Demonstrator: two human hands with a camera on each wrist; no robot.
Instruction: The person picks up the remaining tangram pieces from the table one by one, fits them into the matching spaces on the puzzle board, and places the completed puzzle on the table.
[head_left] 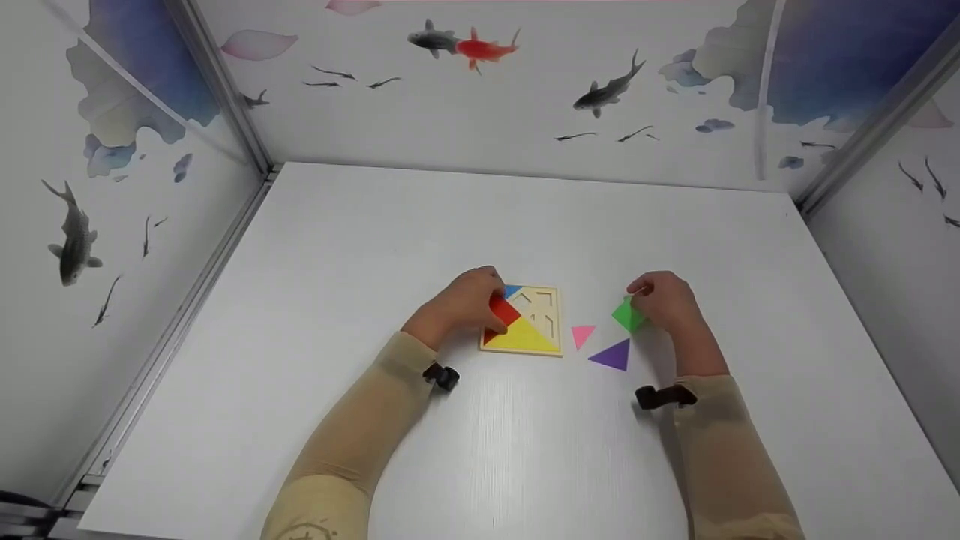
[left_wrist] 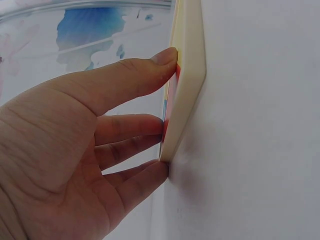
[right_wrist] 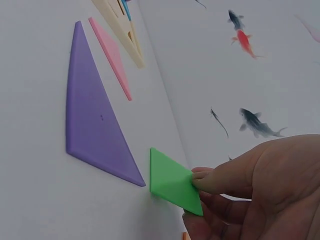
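Note:
A wooden tangram board (head_left: 559,324) lies on the table with a yellow triangle (head_left: 525,338), a red piece (head_left: 506,309) and a blue piece (head_left: 512,289) in it. My left hand (head_left: 466,301) rests on its left side; in the left wrist view, the thumb and fingers touch the board's face and edge, fairly straight. To the right, my right hand (head_left: 667,304) pinches a green tangram piece (right_wrist: 172,181) between thumb and fingers, tilted up. Between board and right hand lie a pink triangle (head_left: 582,336) and a larger purple triangle (head_left: 613,356).
The white table (head_left: 465,450) reaches a back wall (head_left: 487,142) painted with fish, and side walls stand left and right. A bit of something orange (right_wrist: 185,236) shows below the right hand in the right wrist view. Bare recesses (head_left: 544,304) show at the board's upper right.

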